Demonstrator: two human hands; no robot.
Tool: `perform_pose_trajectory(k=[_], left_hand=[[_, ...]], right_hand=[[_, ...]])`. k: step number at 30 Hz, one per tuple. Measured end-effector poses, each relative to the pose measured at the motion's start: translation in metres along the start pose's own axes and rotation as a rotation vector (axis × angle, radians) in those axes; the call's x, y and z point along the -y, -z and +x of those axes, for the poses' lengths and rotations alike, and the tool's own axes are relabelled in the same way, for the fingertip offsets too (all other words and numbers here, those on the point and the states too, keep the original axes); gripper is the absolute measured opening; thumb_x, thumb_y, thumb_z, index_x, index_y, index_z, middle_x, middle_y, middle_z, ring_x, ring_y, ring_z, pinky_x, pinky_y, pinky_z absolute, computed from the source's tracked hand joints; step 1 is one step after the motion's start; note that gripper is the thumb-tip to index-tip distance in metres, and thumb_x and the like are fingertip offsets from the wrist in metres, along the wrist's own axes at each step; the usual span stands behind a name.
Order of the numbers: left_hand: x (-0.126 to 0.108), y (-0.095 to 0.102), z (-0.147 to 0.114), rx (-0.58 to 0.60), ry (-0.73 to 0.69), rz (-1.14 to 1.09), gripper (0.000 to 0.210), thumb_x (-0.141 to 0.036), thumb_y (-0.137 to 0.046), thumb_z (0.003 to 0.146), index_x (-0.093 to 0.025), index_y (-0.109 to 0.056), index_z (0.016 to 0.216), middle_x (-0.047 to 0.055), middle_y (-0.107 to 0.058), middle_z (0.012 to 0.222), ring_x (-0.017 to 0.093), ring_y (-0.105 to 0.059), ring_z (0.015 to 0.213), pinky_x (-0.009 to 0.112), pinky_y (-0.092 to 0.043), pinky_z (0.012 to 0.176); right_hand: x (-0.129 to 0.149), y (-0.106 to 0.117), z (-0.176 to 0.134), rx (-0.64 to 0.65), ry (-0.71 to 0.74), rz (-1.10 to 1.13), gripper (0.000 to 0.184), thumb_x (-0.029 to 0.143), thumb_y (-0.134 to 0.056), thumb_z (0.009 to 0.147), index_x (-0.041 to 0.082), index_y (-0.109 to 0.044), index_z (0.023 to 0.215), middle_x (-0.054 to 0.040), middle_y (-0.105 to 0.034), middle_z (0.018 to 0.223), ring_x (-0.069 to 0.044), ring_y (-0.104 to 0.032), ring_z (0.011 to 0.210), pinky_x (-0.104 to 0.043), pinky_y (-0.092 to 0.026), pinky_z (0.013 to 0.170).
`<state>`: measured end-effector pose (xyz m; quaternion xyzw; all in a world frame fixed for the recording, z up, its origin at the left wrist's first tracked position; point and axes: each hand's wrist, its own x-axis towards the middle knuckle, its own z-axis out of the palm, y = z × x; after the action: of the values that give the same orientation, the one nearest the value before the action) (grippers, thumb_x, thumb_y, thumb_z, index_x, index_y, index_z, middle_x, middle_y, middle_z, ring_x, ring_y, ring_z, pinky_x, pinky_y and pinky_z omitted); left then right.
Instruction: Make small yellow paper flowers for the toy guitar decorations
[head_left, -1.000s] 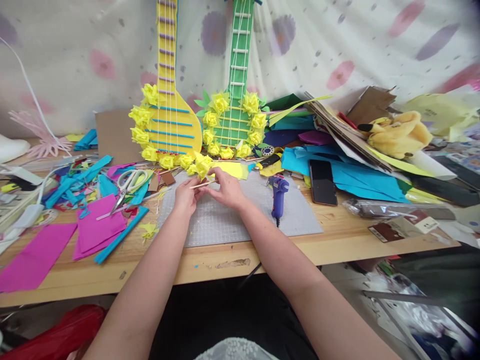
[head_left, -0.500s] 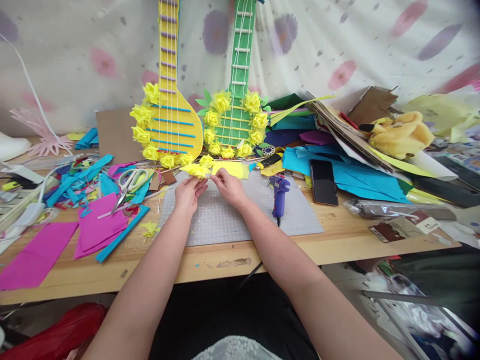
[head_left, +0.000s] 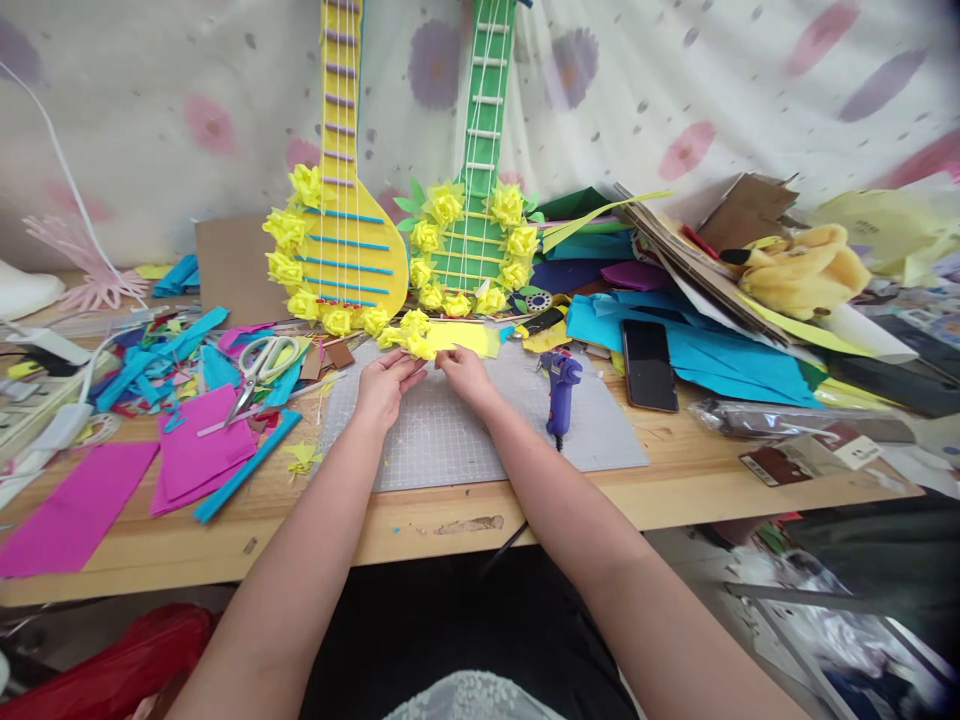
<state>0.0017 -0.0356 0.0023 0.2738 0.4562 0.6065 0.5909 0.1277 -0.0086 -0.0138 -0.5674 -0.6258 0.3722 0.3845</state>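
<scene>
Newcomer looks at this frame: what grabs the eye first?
Probably the two guitar-shaped crafts at the back of the table: the yellow guitar on the left and the green guitar right beside it, both edged with yellow flowers. Next, the left hand and right hand, close together at a yellow flower over the gray mat. Then the purple glue gun, on the mat's right side.

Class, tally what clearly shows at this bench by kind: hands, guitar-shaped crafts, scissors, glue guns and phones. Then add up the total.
Hands: 2
Guitar-shaped crafts: 2
Scissors: 1 pair
Glue guns: 1
Phones: 1
Total: 7
</scene>
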Motion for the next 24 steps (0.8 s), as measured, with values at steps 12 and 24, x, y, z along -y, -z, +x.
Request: perform_pose_trajectory(k=[12, 24], left_hand=[[0.0037, -0.0045, 0.0008, -0.077, -0.035, -0.014, 0.021, -0.005, -0.063, 0.059, -0.013, -0.064, 0.079, 0.005, -0.068, 0.076, 0.019, -0.065, 0.083, 0.031, -0.053, 0.075], [0.0041, 0.0001, 0.006, -0.231, -0.083, 0.011, 0.015, -0.012, -0.068, 0.058, -0.013, -0.061, 0.071, 0.005, -0.067, 0.073, 0.019, -0.065, 0.077, 0.031, -0.052, 0.07]], right_hand=[[0.0018, -0.0018, -0.0028, 0.104, -0.121, 0.174, 0.039, 0.05, -0.044, 0.075, 0.018, -0.049, 0.054, 0.0062, -0.031, 0.036, -0.006, -0.026, 0.034, -0.022, -0.026, 0.039], [0.0005, 0.0008, -0.0048, -0.061, 0.131, 0.001, 0.048, 0.031, -0.057, 0.066, 0.019, -0.046, 0.11, -0.005, -0.058, 0.093, -0.013, -0.056, 0.073, -0.03, -0.047, 0.067]])
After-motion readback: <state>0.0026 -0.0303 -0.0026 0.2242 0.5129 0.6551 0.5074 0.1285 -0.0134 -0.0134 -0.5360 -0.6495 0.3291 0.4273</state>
